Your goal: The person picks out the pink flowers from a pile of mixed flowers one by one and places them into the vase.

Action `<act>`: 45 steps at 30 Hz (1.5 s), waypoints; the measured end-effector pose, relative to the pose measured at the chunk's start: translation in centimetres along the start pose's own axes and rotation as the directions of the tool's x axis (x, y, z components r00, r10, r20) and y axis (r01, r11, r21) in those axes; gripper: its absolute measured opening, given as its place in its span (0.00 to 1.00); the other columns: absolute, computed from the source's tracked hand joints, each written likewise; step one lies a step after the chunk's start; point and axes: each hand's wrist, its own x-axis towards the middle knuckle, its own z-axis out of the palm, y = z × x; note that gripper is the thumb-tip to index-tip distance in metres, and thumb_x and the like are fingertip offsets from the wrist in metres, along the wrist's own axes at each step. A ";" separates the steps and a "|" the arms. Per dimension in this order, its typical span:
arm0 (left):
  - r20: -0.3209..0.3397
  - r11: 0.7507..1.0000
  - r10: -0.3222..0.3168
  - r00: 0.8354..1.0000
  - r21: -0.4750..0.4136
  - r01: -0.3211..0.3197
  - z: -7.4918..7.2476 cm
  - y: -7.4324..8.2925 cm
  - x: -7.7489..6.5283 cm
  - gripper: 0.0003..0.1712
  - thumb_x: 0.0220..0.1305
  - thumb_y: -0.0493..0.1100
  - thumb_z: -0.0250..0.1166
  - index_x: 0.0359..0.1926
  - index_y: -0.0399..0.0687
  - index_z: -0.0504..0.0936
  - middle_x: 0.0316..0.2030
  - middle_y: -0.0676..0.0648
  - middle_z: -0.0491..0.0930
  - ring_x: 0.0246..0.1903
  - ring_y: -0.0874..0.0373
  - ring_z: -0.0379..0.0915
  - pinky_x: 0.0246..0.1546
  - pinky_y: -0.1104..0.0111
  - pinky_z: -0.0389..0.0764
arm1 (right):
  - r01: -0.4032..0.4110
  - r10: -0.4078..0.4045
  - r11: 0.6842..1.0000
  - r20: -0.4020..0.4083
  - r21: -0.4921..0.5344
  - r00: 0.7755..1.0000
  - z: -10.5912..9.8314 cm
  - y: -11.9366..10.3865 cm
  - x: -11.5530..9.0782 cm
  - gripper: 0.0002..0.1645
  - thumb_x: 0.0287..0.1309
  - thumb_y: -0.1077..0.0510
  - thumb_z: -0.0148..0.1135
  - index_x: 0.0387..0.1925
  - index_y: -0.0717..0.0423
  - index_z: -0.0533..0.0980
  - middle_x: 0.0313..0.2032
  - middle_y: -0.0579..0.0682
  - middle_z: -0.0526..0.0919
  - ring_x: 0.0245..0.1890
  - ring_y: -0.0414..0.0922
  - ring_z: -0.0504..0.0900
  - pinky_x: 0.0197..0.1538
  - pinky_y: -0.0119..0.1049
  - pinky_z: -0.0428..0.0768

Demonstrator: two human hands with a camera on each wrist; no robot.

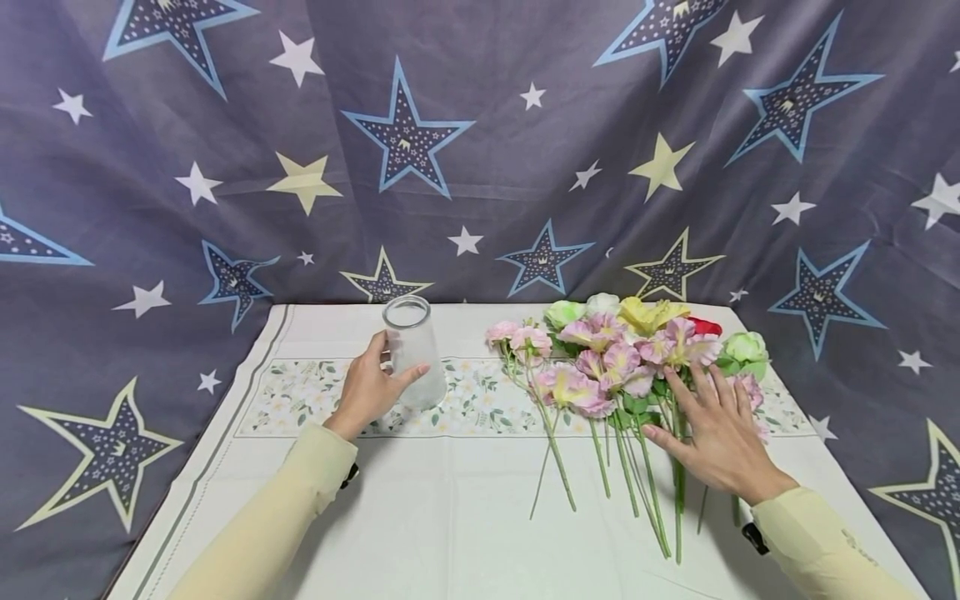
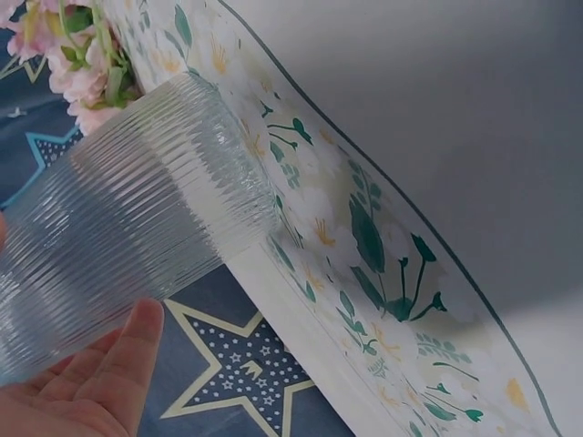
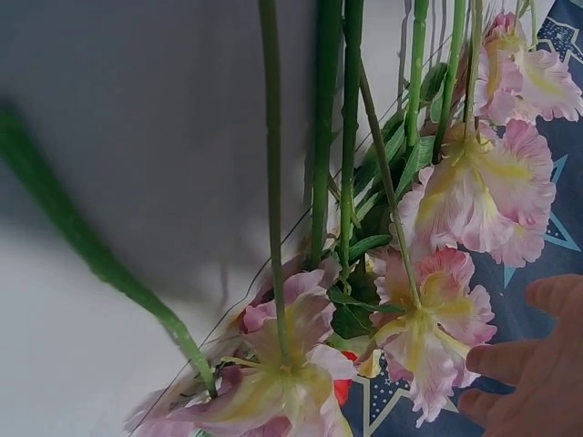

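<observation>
A clear ribbed glass vase (image 1: pixel 417 358) stands on the floral band of the tablecloth, left of the flowers. My left hand (image 1: pixel 377 385) holds its side, with the thumb across the front and the fingers around the far side. In the left wrist view the fingers (image 2: pixel 118 373) lie along the ribbed glass vase (image 2: pixel 137 200). At the right lies a bunch of artificial flowers (image 1: pixel 600 358), their green stems pointing toward me. Over the right part of the bunch, my right hand (image 1: pixel 716 433) spreads its fingers at the pink-and-yellow blooms (image 3: pixel 437 328), gripping none of them.
White, yellow, red and pale green blooms sit among the pink ones toward the back. The white tablecloth (image 1: pixel 420 517) covers the table. Behind it hangs a dark curtain (image 1: pixel 495 150) printed with stars, meeting the table's back edge.
</observation>
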 end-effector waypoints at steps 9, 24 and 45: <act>0.000 1.000 -0.017 1.000 -0.002 0.017 0.1 0.0 0.0 0.49 0.61 0.57 0.76 0.74 0.45 0.62 0.62 0.34 0.75 0.61 0.37 0.75 0.57 0.51 0.81 | -0.003 0.003 1.000 0.001 -0.001 1.000 0.1 0.0 -0.1 0.57 0.65 0.28 0.59 0.83 0.45 0.46 0.80 0.65 0.44 0.77 0.70 0.42 0.73 0.70 0.34; -0.019 0.994 -0.060 0.998 0.088 0.061 0.2 0.0 -0.7 0.57 0.58 0.64 0.75 0.77 0.44 0.57 0.62 0.34 0.75 0.58 0.36 0.76 0.55 0.44 0.76 | -0.002 0.002 1.000 -0.011 0.013 1.000 0.0 -0.3 -0.1 0.55 0.64 0.29 0.60 0.81 0.50 0.52 0.80 0.65 0.44 0.77 0.70 0.43 0.73 0.70 0.33; -0.138 0.969 -0.006 0.990 0.244 0.040 -0.2 0.0 -3.8 0.49 0.55 0.70 0.74 0.65 0.43 0.71 0.53 0.38 0.79 0.47 0.40 0.79 0.38 0.48 0.79 | 0.016 -0.016 1.000 -0.002 0.021 1.000 0.1 -1.4 0.0 0.56 0.65 0.28 0.59 0.82 0.48 0.49 0.77 0.70 0.50 0.77 0.69 0.44 0.75 0.63 0.27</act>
